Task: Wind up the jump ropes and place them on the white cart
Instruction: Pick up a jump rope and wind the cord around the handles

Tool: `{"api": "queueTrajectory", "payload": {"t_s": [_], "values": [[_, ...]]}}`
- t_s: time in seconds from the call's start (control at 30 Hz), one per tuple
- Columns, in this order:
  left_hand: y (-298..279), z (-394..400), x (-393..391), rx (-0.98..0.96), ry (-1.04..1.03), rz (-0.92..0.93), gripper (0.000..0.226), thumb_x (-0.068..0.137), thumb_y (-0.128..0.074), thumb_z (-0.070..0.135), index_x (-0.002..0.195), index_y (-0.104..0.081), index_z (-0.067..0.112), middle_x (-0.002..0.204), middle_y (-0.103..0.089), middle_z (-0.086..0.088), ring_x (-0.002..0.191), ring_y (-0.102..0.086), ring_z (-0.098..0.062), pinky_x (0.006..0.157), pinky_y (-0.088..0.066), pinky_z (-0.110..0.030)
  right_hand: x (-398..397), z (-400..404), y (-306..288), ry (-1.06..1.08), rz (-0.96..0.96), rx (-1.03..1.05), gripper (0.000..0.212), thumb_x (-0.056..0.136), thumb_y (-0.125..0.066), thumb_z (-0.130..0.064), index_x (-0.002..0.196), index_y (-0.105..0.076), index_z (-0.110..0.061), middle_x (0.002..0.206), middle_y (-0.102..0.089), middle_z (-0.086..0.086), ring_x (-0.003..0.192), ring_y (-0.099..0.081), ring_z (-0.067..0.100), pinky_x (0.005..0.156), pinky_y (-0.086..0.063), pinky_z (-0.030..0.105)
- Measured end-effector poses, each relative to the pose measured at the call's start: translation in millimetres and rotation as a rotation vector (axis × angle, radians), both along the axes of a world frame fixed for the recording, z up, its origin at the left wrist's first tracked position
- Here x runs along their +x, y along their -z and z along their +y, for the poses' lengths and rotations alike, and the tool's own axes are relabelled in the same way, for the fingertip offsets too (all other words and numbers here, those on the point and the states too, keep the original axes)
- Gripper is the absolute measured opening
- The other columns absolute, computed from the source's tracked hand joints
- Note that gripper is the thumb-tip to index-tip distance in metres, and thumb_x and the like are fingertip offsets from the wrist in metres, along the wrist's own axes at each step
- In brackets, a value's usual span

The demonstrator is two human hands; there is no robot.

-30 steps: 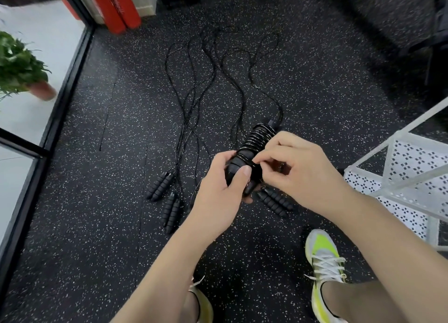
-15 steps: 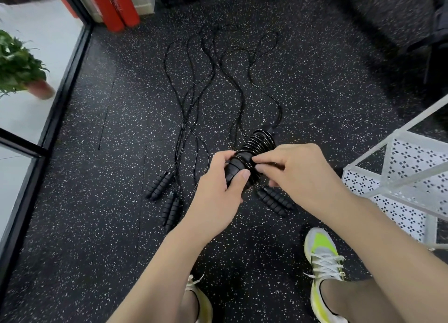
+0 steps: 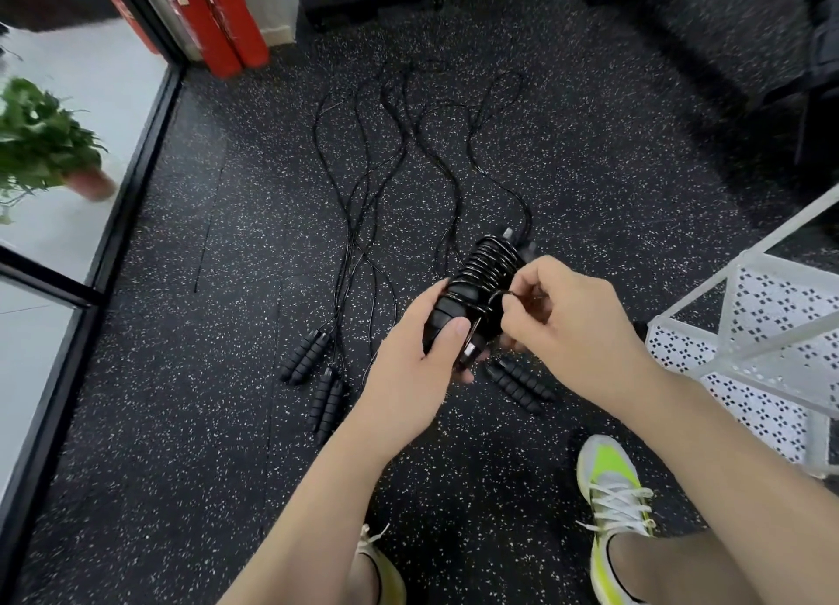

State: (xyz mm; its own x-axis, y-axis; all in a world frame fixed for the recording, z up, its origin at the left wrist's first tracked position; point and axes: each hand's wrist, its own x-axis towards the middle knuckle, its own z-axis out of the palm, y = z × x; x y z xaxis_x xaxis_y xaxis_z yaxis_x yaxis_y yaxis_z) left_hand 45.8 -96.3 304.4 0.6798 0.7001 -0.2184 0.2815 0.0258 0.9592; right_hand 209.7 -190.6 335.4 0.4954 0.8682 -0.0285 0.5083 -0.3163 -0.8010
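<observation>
At frame centre, left hand (image 3: 422, 359) grips the half-wound jump rope (image 3: 481, 286), right hand (image 3: 567, 323) pinches its cord; three ropes (image 3: 363, 187) lie unwound, white cart (image 3: 749, 368) bare.

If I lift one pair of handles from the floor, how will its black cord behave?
The cord would probably hang limp: it lies in loose curves. It may drag neighbouring cords, since they cross. The ribbed handles look easy to grip.

Glossy black cord (image 3: 492, 259), matt speckled rubber floor (image 3: 227, 377), perforated white metal cart (image 3: 772, 405)
</observation>
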Motion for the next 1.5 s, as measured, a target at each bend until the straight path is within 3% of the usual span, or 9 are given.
{"api": "queueTrajectory", "payload": {"t_s": [0.2, 0.47, 0.7, 0.8, 0.97, 1.07, 1.3, 1.4, 1.5], "values": [[-2.6, 3.1, 2.6, -0.198, -0.012, -0.193, 0.037, 0.103, -0.051, 0.025, 0.139, -0.059, 0.024, 0.116, -0.071, -0.015, 0.092, -0.062, -0.032, 0.071, -0.051, -0.038, -7.9, 1.6, -4.2, 0.18, 0.438, 0.175, 0.005, 0.099, -0.058, -0.012, 0.094, -0.056, -0.012, 0.073, -0.074, 0.002, 0.063, -0.075, 0.024, 0.062, -0.063, 0.039], [2.3, -4.8, 4.6, -0.302, -0.064, -0.242, 0.028, 0.109, -0.046, 0.01, 0.135, -0.057, 0.012, 0.109, -0.073, -0.016, 0.088, -0.069, -0.032, 0.064, -0.054, -0.034, 6.0, -2.8, 3.4, 0.108, 0.27, 0.116, 0.003, 0.096, -0.068, -0.019, 0.093, -0.066, -0.019, 0.074, -0.074, -0.001, 0.065, -0.072, 0.016, 0.061, -0.059, 0.029], [3.2, -19.0, 13.3, -0.271, -0.174, -0.217, 0.032, 0.106, -0.056, 0.016, 0.138, -0.056, 0.017, 0.121, -0.073, -0.005, 0.107, -0.072, -0.032, 0.085, -0.061, -0.046, 0.0, -13.9, 20.3, 0.195, 0.342, 0.035, 0.034, 0.089, -0.061, -0.064, 0.106, -0.057, -0.034, 0.092, -0.074, -0.005, 0.08, -0.074, 0.016, 0.075, -0.061, 0.051], [0.8, -30.3, 18.6, -0.195, -0.164, -0.148, 0.039, 0.103, -0.062, 0.029, 0.141, -0.052, 0.027, 0.127, -0.07, 0.001, 0.117, -0.068, -0.021, 0.102, -0.055, -0.051, -12.7, -18.8, 20.2, 0.218, 0.562, 0.08, 0.043, 0.089, -0.066, -0.057, 0.12, -0.052, -0.03, 0.105, -0.071, -0.008, 0.088, -0.074, 0.012, 0.075, -0.064, 0.047], [-10.7, -58.5, 31.2, -0.011, -0.07, -0.066, 0.047, 0.098, -0.063, 0.033, 0.14, -0.043, 0.043, 0.119, -0.068, 0.015, 0.111, -0.065, -0.003, 0.105, -0.052, -0.042, -13.8, -41.7, 13.6, 0.304, 0.599, 0.187, 0.045, 0.093, -0.07, -0.043, 0.13, -0.053, -0.025, 0.114, -0.07, -0.012, 0.101, -0.069, 0.001, 0.076, -0.06, 0.025], [-21.9, -77.9, 39.6, 0.113, -0.026, -0.035, 0.052, 0.098, -0.066, 0.029, 0.138, -0.04, 0.05, 0.121, -0.062, 0.03, 0.112, -0.059, 0.01, 0.1, -0.049, -0.025, -7.9, -64.6, 8.3, 0.325, 0.529, 0.194, 0.045, 0.092, -0.071, -0.041, 0.13, -0.053, -0.026, 0.113, -0.067, -0.016, 0.095, -0.065, -0.01, 0.074, -0.051, 0.01], [-42.5, -130.2, 60.5, 0.245, 0.09, -0.015, 0.076, 0.087, -0.081, 0.022, 0.144, -0.037, 0.046, 0.129, -0.056, 0.032, 0.116, -0.051, 0.021, 0.089, -0.04, -0.003, 18.2, -119.1, -7.6, 0.406, 0.374, 0.137, 0.049, 0.087, -0.073, -0.05, 0.127, -0.056, -0.028, 0.114, -0.067, -0.017, 0.107, -0.064, 0.003, 0.098, -0.051, 0.035], [-54.3, -154.5, 73.5, 0.324, 0.166, 0.032, 0.081, 0.079, -0.085, 0.024, 0.137, -0.039, 0.056, 0.13, -0.053, 0.031, 0.115, -0.048, 0.02, 0.093, -0.04, -0.005, 28.0, -153.1, -19.1, 0.446, 0.31, 0.113, 0.048, 0.089, -0.072, -0.049, 0.127, -0.053, -0.026, 0.111, -0.063, -0.018, 0.105, -0.062, 0.003, 0.09, -0.049, 0.026], [-66.3, -184.9, 91.6, 0.426, 0.291, 0.082, 0.098, 0.075, -0.087, 0.028, 0.156, -0.032, 0.03, 0.14, -0.04, 0.017, 0.112, -0.026, 0.035, 0.093, -0.026, 0.005, 41.2, -191.5, -30.8, 0.511, 0.289, 0.102, 0.045, 0.089, -0.073, -0.046, 0.125, -0.052, -0.03, 0.104, -0.063, -0.02, 0.098, -0.064, 0.002, 0.084, -0.051, 0.025]]}}
